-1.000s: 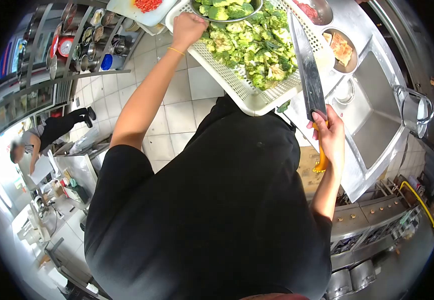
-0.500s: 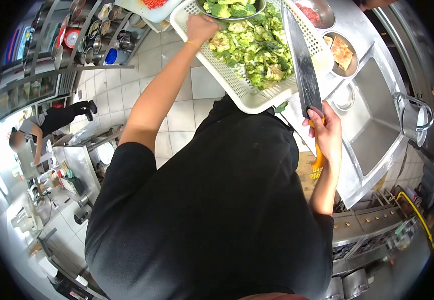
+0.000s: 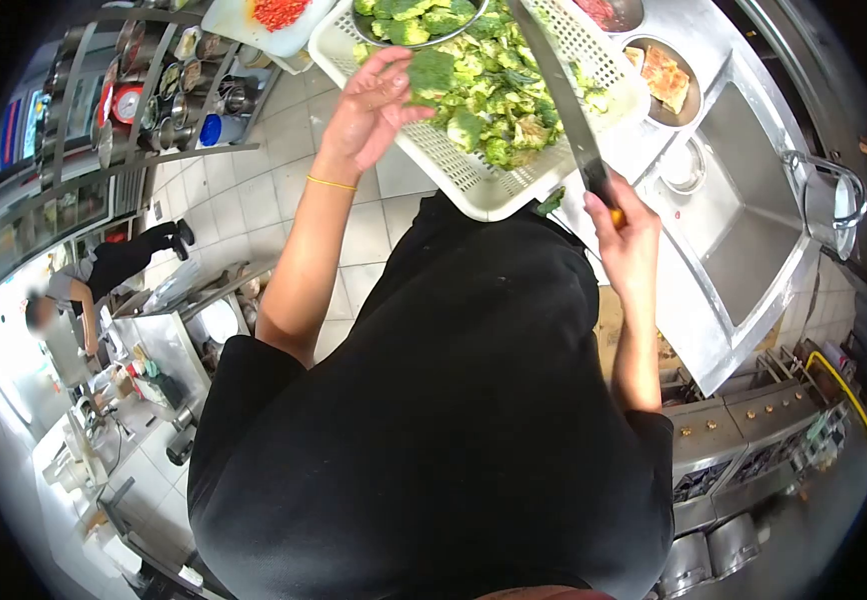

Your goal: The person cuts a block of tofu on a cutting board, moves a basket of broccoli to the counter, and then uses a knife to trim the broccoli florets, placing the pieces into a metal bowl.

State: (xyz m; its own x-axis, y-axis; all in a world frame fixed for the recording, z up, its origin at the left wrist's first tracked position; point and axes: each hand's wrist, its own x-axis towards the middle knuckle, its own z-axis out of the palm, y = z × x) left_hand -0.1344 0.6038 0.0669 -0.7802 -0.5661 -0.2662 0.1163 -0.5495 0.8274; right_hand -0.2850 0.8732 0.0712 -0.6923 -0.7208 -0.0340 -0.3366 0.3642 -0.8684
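Observation:
My left hand, with a yellow band at the wrist, is raised over the near left rim of a white perforated basket. Its fingers are closed around the near side of a green broccoli floret, slightly blurred. Cut broccoli pieces fill much of the basket, and a metal bowl of larger florets sits at its far left part. My right hand grips a large kitchen knife by its yellow handle, the blade pointing away over the basket's right side.
To the right are a metal bowl of flat browned pieces, a bowl of reddish food and a steel sink. A board with chopped red pieces lies at the upper left. Another person stands far left.
My left hand has come up from the broccoli beside the bowl, now with a floret. The knife has shifted left with my right hand, its blade tilting further left.

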